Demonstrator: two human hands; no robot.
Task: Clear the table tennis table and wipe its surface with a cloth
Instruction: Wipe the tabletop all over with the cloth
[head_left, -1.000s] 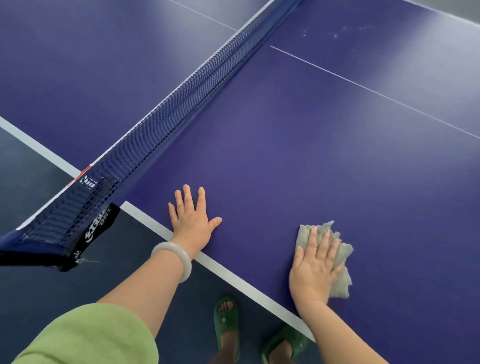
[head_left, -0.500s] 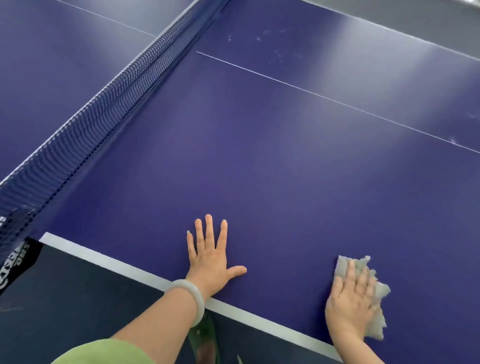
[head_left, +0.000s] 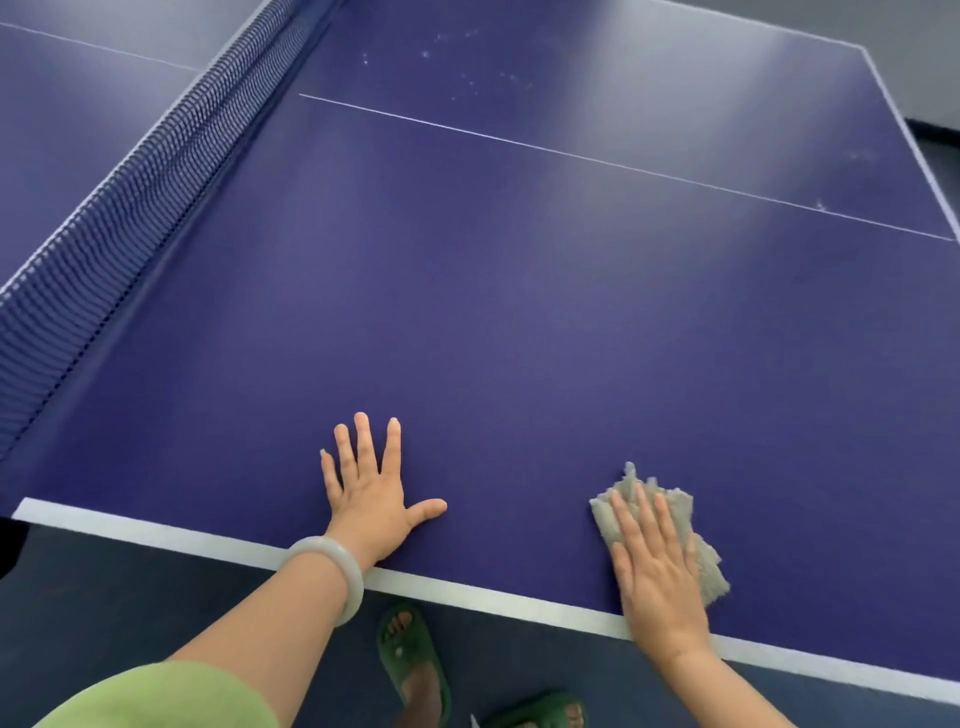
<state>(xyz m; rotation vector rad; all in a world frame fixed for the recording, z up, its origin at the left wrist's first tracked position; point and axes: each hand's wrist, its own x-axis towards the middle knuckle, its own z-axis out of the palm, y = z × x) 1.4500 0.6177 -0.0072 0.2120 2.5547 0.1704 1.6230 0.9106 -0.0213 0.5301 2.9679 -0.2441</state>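
Note:
The blue table tennis table (head_left: 519, 312) fills most of the view, with its white side line along the near edge. My right hand (head_left: 657, 566) lies flat, fingers straight, pressing a crumpled grey cloth (head_left: 691, 540) onto the surface just inside that edge. My left hand (head_left: 371, 493) rests flat on the table with its fingers spread, to the left of the cloth, holding nothing. A pale bangle circles the left wrist. Whitish specks (head_left: 467, 67) dot the far half of the table, beyond the thin centre line.
The dark blue net (head_left: 156, 171) runs diagonally along the left, from the near left edge to the top. Below the table edge, my feet in green slippers (head_left: 415, 665) stand on a dark floor. The table's far right corner (head_left: 862, 49) meets grey floor.
The view has shifted right along the table, leaving the net post out of sight. My right hand has slid the cloth to the right along the near edge. My left hand has followed, still flat.

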